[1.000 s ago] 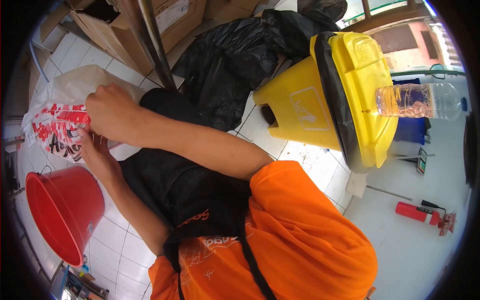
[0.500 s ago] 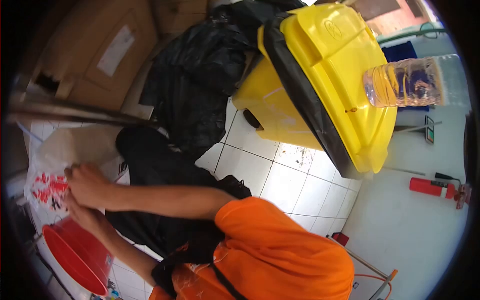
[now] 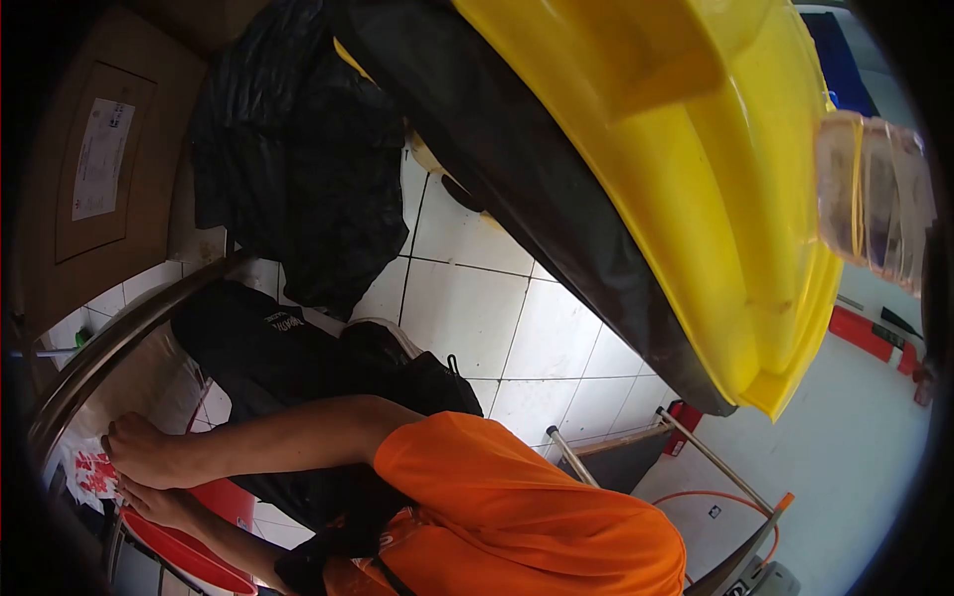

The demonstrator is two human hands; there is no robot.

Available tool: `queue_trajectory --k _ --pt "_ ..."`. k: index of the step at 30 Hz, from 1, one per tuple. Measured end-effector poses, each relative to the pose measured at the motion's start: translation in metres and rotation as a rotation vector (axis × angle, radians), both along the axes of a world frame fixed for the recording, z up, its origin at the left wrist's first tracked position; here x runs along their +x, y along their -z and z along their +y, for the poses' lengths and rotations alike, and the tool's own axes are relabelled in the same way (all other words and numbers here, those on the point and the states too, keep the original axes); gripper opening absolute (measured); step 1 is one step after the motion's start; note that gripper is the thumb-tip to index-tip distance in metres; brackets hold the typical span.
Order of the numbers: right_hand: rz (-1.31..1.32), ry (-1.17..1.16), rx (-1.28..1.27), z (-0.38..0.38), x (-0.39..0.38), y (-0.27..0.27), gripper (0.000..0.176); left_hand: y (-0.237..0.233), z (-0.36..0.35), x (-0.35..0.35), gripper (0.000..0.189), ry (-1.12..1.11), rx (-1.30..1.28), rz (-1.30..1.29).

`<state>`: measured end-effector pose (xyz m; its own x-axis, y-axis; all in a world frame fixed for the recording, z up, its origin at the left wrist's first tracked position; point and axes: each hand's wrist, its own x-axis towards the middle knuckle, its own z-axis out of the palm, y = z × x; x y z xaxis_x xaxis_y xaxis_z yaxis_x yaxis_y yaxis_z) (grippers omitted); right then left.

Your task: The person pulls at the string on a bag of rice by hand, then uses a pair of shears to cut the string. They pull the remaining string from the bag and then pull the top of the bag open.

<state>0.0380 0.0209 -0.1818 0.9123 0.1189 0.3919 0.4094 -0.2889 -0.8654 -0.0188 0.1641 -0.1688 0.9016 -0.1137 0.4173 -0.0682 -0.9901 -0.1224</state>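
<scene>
At the lower left, a whitish translucent plastic bag with red print (image 3: 94, 474) is gathered at my hands. My right hand (image 3: 149, 450) is closed on its printed end. Just below it, my left hand (image 3: 154, 503) is also closed at the same end, its fingers partly hidden. The bag's bulky pale body (image 3: 164, 382) lies beside my black-trousered leg (image 3: 268, 338). Under my forearms stands a red plastic basin (image 3: 194, 556), partly covered by them.
A yellow wheeled bin (image 3: 715, 199) with a black liner over its rim looms close at upper right. Black plastic bags (image 3: 298, 169) and a cardboard box (image 3: 119, 238) are at upper left. A metal bar (image 3: 129, 333) crosses near my hands. A clear plastic bottle (image 3: 874, 199) is at right.
My view has shifted, so the bin appears larger and nearer. Both hands stay on the bag, now lower in view. A metal-framed object has come into view at lower right.
</scene>
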Motion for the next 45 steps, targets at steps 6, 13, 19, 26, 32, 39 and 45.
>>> queue_trajectory --k 6,13,19,26,32,39,45 --pt "0.037 0.026 0.079 -0.005 -0.001 -0.002 0.028 -0.007 -0.071 0.006 0.039 -0.285 -1.294 -0.086" --pt "0.045 -0.071 0.128 -0.042 -0.003 -0.012 0.032 -0.014 -0.063 0.01 0.045 -0.295 -1.854 0.054" --pt "-0.002 -0.031 -0.064 -0.045 -0.012 -0.027 0.026 -0.016 -0.074 -0.009 0.032 -0.201 -1.597 0.088" --pt "-0.033 -0.068 -0.071 -0.055 -0.013 -0.028 0.017 -0.047 -0.096 -0.011 0.026 -0.266 -1.546 0.09" --pt "-0.107 -0.014 0.054 -0.049 -0.012 -0.044 0.009 -0.036 -0.101 -0.007 0.023 -0.19 -1.926 -0.072" --pt "-0.037 -0.047 0.144 -0.051 -0.017 -0.041 0.01 -0.031 -0.106 -0.007 0.021 -0.079 -2.129 -0.094" --pt "0.041 -0.146 0.176 -0.075 -0.018 -0.047 0.009 -0.036 -0.1 -0.014 0.021 -0.004 -2.006 -0.006"
